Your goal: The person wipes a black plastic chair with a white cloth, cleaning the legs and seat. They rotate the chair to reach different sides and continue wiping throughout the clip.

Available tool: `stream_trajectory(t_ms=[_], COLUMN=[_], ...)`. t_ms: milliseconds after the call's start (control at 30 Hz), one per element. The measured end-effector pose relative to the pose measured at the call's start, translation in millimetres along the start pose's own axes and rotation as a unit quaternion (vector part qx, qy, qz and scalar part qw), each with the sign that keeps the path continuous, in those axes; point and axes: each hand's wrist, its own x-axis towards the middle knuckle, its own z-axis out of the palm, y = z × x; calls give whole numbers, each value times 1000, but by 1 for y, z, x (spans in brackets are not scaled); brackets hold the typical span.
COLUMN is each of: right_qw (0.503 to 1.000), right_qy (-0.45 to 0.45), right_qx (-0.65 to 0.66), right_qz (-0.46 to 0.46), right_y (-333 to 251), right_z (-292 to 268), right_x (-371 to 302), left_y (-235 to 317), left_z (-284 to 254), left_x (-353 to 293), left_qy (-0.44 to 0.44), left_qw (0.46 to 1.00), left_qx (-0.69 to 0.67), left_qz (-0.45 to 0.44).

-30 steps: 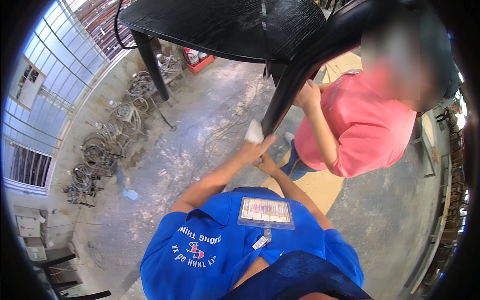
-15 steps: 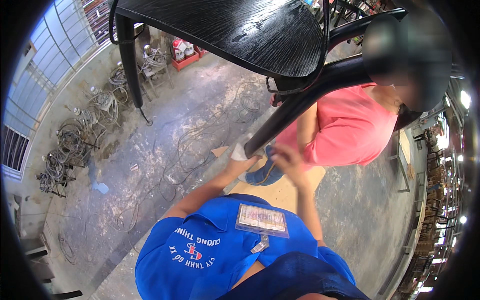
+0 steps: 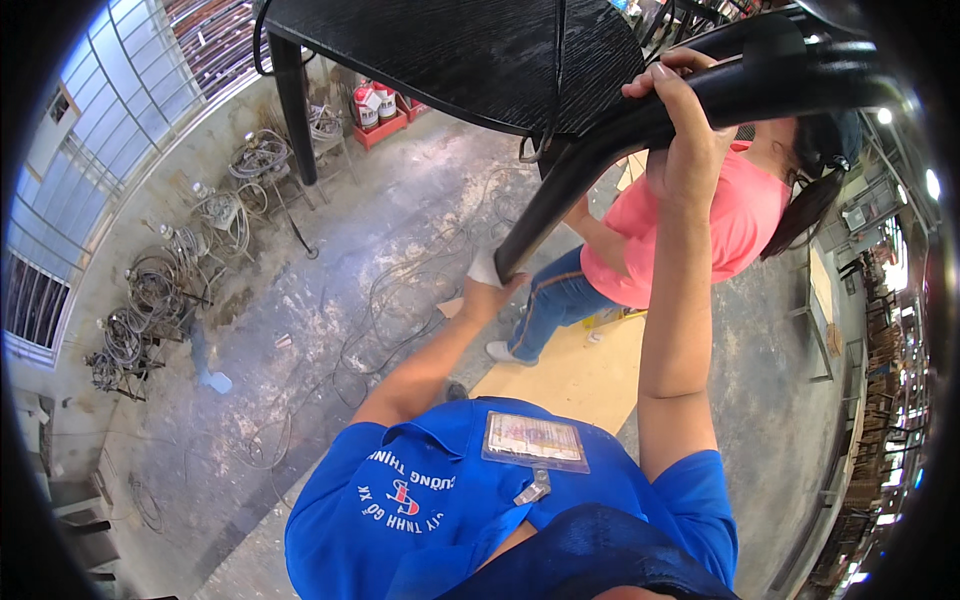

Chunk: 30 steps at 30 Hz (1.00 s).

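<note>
A glossy black wooden chair (image 3: 450, 65) hangs tilted in front of me, its wood-grained seat at the top of the view. My left hand (image 3: 490, 297) is closed round the foot of its near leg (image 3: 540, 218), with a white piece of cloth or paper (image 3: 484, 267) between palm and wood. Higher up, my right hand (image 3: 692, 140) wraps round the thick curved frame where the leg runs toward the backrest. A thin dark cord or wire (image 3: 557, 70) crosses the seat's edge.
A co-worker in a pink shirt (image 3: 690, 230) stands just beyond the chair on the right. Coiled hoses on stands (image 3: 155, 285) line the left wall. Red-and-white canisters (image 3: 375, 103) sit in a red tray. Hoses trail over the floor; a tan board (image 3: 570, 375) lies below.
My right hand has risen from near the leg's foot to grip the upper frame. My left hand stays at the foot. The co-worker has shifted slightly lower in view, and the chair has swung a little.
</note>
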Motion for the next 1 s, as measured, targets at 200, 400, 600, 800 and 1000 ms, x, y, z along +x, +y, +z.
stream_trajectory(t_ms=[200,400,600,800,1000], right_qw=[999,997,996,994,994], right_qy=[12,-43,-23,7,26], right_qx=[20,66,80,4,65], right_qz=[-38,15,17,111,80], right_y=[16,18,11,39,59], right_z=[2,-19,-31,-26,-34], right_x=[-4,4,8,-19,-38], left_y=[11,-13,-49,10,-57], left_z=[-13,3,-16,23,2], left_x=[59,30,-21,40,-45], left_qy=[-37,-25,-106,-95,-76], left_qw=[980,991,992,981,996], left_qx=[-28,34,-4,-55,0], left_qz=[196,131,63,158,42])
